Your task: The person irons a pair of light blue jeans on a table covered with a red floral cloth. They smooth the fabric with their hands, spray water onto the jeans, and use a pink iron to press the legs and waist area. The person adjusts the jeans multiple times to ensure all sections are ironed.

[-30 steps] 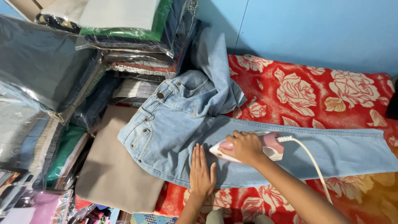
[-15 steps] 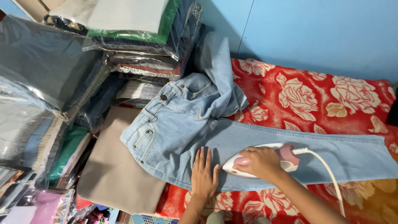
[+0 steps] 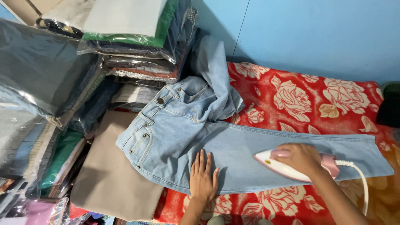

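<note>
A red floral blanket (image 3: 300,96) covers the work surface below a plain blue wall (image 3: 316,33). Light-blue jeans (image 3: 183,137) lie across it, one leg stretched toward 3 o'clock, the other folded up toward 12. The left hand (image 3: 203,180) presses flat, fingers spread, on the thigh. The right hand (image 3: 299,157) grips a white-and-pink iron (image 3: 283,166) (cord trailing right). Bagged folded clothes (image 3: 54,75) stack at 9 to 11 o'clock.
</note>
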